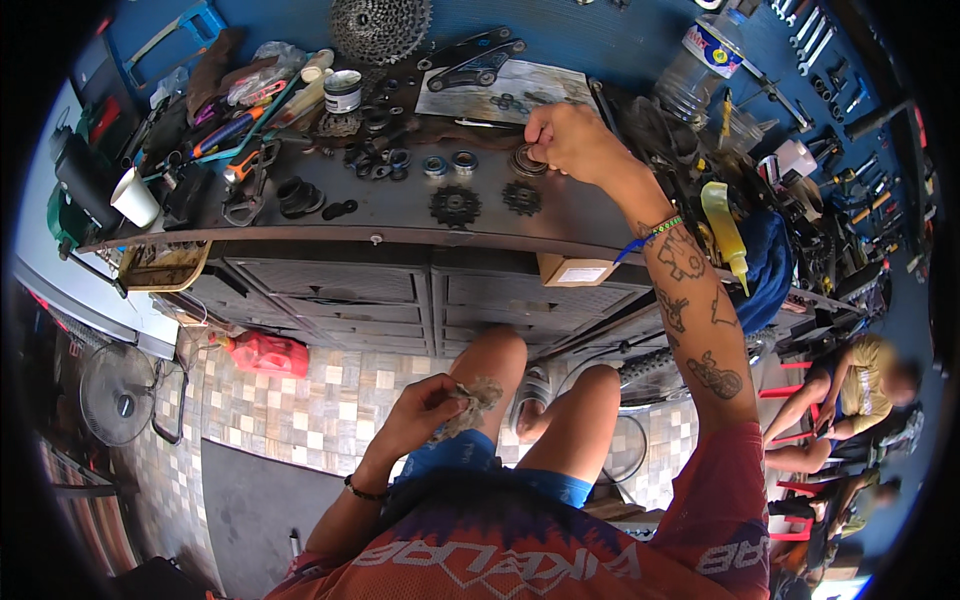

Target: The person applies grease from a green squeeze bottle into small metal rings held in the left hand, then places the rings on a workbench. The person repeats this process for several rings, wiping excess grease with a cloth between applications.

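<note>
My left hand [424,412] is above my lap, fingers closed round a crumpled, grimy rag [480,398]. Over the workbench, my right hand [570,145] pinches at the edge of a round metal bearing ring [524,162], its fingertips partly hidden. Just nearer to me lie two small dark toothed wheels, a larger sprocket [455,206] and a smaller sprocket [521,197]. Left of the ring are two bearings with blue seals, one bearing [463,161] beside the other bearing [434,165]. Farther left sit black cup-shaped parts [298,197].
Behind the parts stand a cassette [380,28], a dark linkage [478,62] and a paint-type tin [342,92]. Tools crowd the bench's left; a plastic bottle [700,55] and a yellow squeeze bottle [724,235] are at right. A fan [118,395] and seated people [850,385] flank me.
</note>
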Tool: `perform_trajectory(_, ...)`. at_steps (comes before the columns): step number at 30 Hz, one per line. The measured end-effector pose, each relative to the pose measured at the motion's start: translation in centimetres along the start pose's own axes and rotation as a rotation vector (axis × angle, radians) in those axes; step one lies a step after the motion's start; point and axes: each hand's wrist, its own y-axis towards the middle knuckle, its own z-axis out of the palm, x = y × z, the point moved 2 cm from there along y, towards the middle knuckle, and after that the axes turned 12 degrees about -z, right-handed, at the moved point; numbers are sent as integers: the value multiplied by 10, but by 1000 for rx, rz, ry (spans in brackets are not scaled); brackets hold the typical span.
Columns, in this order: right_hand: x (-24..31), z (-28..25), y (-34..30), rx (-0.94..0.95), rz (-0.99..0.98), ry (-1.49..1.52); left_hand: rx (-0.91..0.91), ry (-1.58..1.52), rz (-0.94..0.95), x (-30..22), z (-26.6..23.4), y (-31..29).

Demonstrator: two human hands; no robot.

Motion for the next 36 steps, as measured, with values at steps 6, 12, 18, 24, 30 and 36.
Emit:
perform_trajectory(6, 32, -8, -14, -41, -60, -155, -20, -57, -9, 3, -7, -6)
perform_trajectory(12, 54, 10, -31, 179, -39, 56, -2, 19, 2, 0, -5, 3)
perform_trajectory(18, 68, 20, -31, -161, -275, -83, 30, 14, 4, -1, -4, 6)
perform_trajectory(24, 142, 44, -102, -91, -256, 340, -97, -760, 399, -41, -10, -19)
perform_trajectory(30, 149, 137, -160, -437, -532, -175, 224, -922, 449, -75, 20, -25)
perform_trajectory(36, 113, 123, -178, -468, -575, -188, 15, -616, 382, -77, 41, -15)
